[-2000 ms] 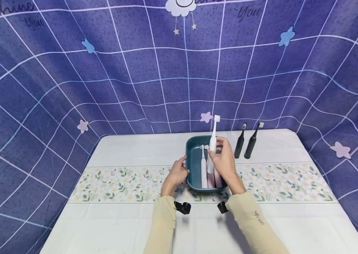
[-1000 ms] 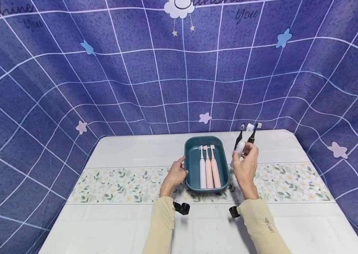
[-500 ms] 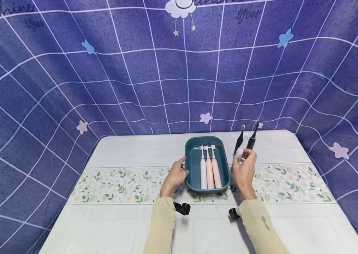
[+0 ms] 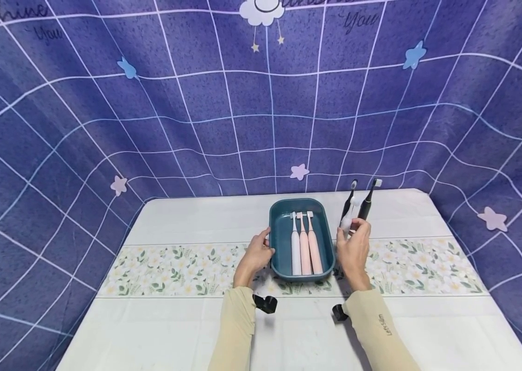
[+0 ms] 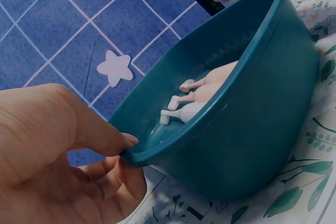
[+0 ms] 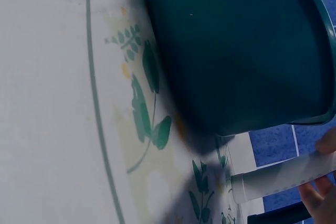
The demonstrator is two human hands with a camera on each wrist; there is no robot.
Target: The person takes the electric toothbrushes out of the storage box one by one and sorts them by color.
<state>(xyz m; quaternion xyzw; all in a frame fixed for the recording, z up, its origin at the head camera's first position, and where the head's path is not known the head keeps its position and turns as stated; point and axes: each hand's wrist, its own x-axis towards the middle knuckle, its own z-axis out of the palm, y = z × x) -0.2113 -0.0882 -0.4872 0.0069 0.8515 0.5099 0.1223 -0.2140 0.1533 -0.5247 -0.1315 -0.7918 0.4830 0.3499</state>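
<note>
My left hand [image 4: 256, 255] pinches the left rim of a teal plastic basin [image 4: 283, 247]; in the left wrist view its thumb lies over the rim, with curled fingers outside. Inside lie a white electric toothbrush [image 4: 295, 252] and two pink electric toothbrushes [image 4: 305, 252], side by side. Just right of the basin, my right hand [image 4: 354, 252] grips another white electric toothbrush [image 6: 283, 177] by its handle, head up. Its base is close over the tabletop in the right wrist view. Two black electric toothbrushes [image 4: 365, 207] stand upright beyond that hand, one partly hidden.
A white table cover [image 4: 187, 221] with a floral band [image 4: 173, 268] lies beneath everything. Behind the table hangs a blue curtain [image 4: 205, 129] with a grid and stars. Black wrist cameras [image 4: 267, 304] sit at both sleeves.
My right hand has carried the white electric toothbrush from over the basin rightward and lowered it beside the black ones, then shifted slightly left. My left hand has stayed at the basin's rim.
</note>
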